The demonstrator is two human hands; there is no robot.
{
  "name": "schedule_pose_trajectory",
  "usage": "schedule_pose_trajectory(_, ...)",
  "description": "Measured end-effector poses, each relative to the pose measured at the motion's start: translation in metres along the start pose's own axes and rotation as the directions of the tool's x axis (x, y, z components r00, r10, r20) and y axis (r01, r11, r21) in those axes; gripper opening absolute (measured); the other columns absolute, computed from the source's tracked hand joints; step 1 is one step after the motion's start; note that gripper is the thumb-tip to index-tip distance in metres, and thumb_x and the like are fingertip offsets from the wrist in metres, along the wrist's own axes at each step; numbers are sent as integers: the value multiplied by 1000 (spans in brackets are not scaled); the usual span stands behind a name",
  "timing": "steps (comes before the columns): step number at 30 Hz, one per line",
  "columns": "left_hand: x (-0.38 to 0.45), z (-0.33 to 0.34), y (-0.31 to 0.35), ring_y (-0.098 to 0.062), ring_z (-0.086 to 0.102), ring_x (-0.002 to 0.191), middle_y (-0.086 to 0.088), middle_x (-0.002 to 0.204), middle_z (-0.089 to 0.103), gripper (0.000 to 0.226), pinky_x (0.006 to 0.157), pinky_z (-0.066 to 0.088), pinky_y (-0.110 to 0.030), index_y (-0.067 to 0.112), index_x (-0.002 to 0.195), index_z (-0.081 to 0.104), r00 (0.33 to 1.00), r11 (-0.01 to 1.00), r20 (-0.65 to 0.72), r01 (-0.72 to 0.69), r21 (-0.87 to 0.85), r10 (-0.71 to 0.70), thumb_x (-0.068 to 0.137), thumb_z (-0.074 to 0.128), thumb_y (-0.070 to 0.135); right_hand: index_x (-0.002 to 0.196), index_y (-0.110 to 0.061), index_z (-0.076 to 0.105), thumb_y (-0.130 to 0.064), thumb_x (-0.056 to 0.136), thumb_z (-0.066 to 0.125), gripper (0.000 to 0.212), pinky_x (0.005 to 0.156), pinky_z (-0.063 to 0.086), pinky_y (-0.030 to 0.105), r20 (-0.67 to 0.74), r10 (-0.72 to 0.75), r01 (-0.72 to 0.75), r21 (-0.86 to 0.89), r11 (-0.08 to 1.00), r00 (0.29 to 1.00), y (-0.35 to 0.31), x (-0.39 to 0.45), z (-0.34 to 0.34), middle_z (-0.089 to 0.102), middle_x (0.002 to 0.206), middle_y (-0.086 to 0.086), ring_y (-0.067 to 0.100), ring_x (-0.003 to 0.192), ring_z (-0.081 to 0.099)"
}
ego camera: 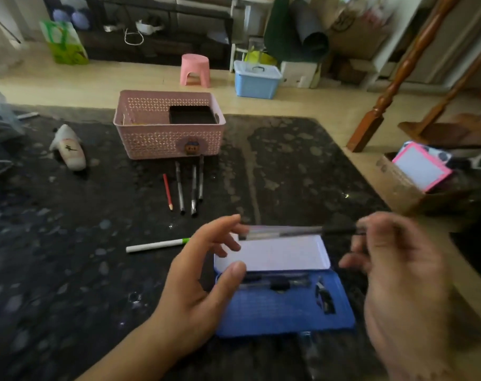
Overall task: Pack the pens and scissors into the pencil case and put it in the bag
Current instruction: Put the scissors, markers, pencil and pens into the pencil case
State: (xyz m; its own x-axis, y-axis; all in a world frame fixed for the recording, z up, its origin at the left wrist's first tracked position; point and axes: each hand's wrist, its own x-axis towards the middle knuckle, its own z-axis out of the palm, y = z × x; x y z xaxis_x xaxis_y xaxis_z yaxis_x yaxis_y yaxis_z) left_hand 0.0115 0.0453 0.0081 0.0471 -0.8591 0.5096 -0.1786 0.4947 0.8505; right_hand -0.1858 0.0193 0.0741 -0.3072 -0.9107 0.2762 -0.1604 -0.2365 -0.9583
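A blue pencil case (pixel 283 312) lies open on the dark table, its pale lid (pixel 275 254) tilted up at the back. Inside it lie a pen (pixel 277 283) and what looks like scissors (pixel 326 298). My right hand (pixel 398 273) pinches the end of a clear pen with a black tip (pixel 297 231), held level over the lid. My left hand (pixel 203 281) hovers with fingers spread at the case's left end, fingertips near that pen. A white marker with a green band (pixel 156 245) lies left of the case. A red pencil (pixel 167 191) and three dark pens (pixel 191 185) lie farther back.
A pink perforated basket (pixel 167 138) holding a dark box stands behind the pens. A white pouch (pixel 68 148) lies at the left. A brown basket (pixel 404 182) with a pink-edged notepad sits at the right table edge. Beyond are a pink stool (pixel 195 69) and a blue bin (pixel 257 79).
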Motion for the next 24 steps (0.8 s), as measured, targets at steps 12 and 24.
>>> schedule_pose_trajectory(12, -17, 1, -27, 2, 55, 80, 19, 80, 63, 17, 78, 44, -27, 31, 91, 69, 950, 863, 306, -104, 494, -61, 87, 58, 43, 85, -30, 67, -19, 74, 76, 18, 77, 52, 27, 201, 317, -204, -440, 874, 927, 68, -27, -39, 71, 78, -17, 1, 77, 65)
schedule_pose_trajectory(24, -24, 3, -38, -10, 48, 91, 18, 89, 56, 17, 79, 35, -34, 30, 80, 69, 942, 721, 333, -196, 664, -50, 85, 56, 39, 73, -47, 58, -45, 66, 79, 23, 76, 21, 30, 346, 14, 284, -791, 542, 938, 97, -22, -29, 52, 81, -35, 7, 88, 42)
